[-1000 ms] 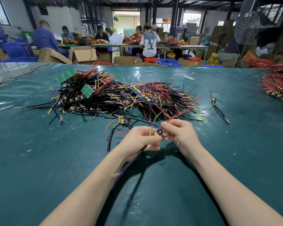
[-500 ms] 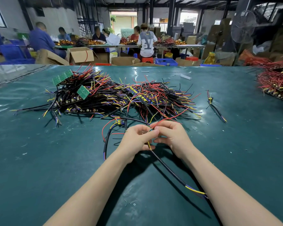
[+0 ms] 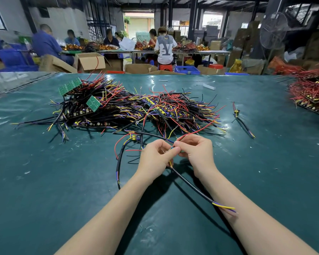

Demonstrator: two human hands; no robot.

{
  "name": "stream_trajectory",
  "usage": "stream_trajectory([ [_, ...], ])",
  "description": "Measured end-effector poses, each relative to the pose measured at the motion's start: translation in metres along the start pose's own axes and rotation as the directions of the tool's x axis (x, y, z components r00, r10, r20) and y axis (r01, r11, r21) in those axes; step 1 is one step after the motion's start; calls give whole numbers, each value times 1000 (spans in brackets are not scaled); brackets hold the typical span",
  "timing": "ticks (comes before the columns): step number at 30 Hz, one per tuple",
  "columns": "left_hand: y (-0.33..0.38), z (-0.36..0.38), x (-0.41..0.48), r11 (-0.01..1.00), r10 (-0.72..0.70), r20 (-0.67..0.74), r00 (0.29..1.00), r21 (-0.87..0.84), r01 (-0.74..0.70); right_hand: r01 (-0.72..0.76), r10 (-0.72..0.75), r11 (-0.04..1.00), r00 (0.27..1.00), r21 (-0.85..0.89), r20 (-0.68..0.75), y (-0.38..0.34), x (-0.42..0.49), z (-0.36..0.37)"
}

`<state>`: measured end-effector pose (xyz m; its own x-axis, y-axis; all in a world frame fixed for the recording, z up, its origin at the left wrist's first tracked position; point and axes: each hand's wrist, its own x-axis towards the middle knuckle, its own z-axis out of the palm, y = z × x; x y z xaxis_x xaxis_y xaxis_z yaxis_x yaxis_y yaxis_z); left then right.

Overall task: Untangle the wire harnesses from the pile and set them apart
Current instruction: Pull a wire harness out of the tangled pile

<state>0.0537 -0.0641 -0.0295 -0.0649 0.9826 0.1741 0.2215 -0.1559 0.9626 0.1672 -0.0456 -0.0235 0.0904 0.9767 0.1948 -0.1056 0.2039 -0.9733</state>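
Note:
A big tangled pile of wire harnesses (image 3: 133, 109), black, red, yellow and purple with small green circuit boards, lies across the green table (image 3: 44, 190). My left hand (image 3: 155, 159) and my right hand (image 3: 195, 151) meet just in front of the pile, fingertips pinched together on one wire harness (image 3: 191, 186). Its black sheathed cable hangs down from the left hand toward the right forearm and ends in yellow and purple leads. A red lead runs from my right fingers back into the pile. Another loose harness (image 3: 123, 150) lies left of the hands.
One separated harness (image 3: 242, 120) lies alone on the table to the right of the pile. A second heap of red wires (image 3: 311, 94) sits at the far right edge. Cardboard boxes (image 3: 89, 61) and several seated people stand beyond the table's far edge.
The hands have turned the held harness; its black cable, earlier tucked under the left hand, now hangs out toward the right forearm. Both hands stay pinched together in the same spot.

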Motion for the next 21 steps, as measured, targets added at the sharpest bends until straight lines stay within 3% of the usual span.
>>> stream_trajectory([
  [4,0,-1,1,1000,4,-1,1000,14,-4,21,-18,998,998,52,-61,2,-2,4],
  [13,-2,-6,2,999,-1,136,991,-46,8,46,-16,981,987,188,-160,-2,6,-4],
  [21,1,-8,1,999,-28,244,969,-26,35,53,96,934,916,354,-390,-10,21,-33],
])
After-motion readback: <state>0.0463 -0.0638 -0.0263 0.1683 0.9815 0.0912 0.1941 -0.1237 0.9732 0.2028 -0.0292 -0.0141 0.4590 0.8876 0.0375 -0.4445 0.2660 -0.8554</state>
